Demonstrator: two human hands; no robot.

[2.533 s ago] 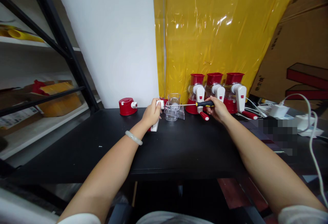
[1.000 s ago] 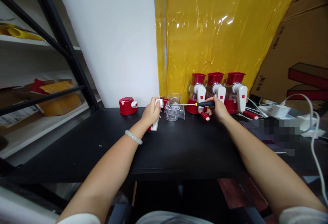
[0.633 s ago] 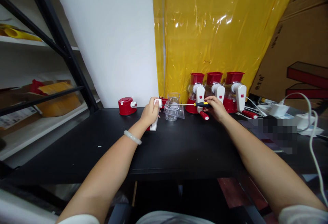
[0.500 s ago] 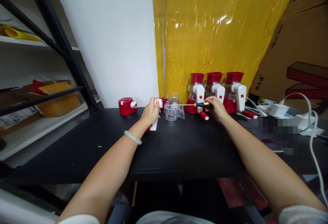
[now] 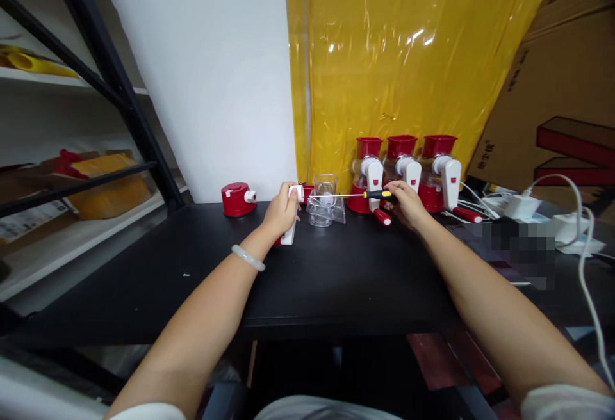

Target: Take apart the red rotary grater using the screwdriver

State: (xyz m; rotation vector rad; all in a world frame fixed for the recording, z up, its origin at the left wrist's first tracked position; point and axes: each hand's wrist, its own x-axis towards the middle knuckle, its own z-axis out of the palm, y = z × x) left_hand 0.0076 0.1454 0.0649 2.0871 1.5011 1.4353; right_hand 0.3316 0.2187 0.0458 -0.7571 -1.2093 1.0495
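Observation:
My left hand [image 5: 282,210] is closed round a white crank handle [image 5: 289,235] with a red grip, just above the black table. In my right hand [image 5: 405,202] is a screwdriver [image 5: 379,194] with a black and yellow handle. Its long shaft lies level and points left, the tip at the white end of the crank; whether it sits in a screw is too small to tell. Behind the shaft stands a clear plastic housing [image 5: 323,215]. A red base [image 5: 239,199] with a white side knob rests to the left of my left hand.
Three red and white rotary graters [image 5: 439,180] stand in a row at the back right. White chargers and cables [image 5: 523,204] lie at the right beside a dark flat device. A black-framed shelf [image 5: 125,106] borders the left; a cardboard box [image 5: 567,93] leans at the right.
Both hands stay almost in place, with the screwdriver held against the crank's end. My right fingers have shifted slightly on the screwdriver handle.

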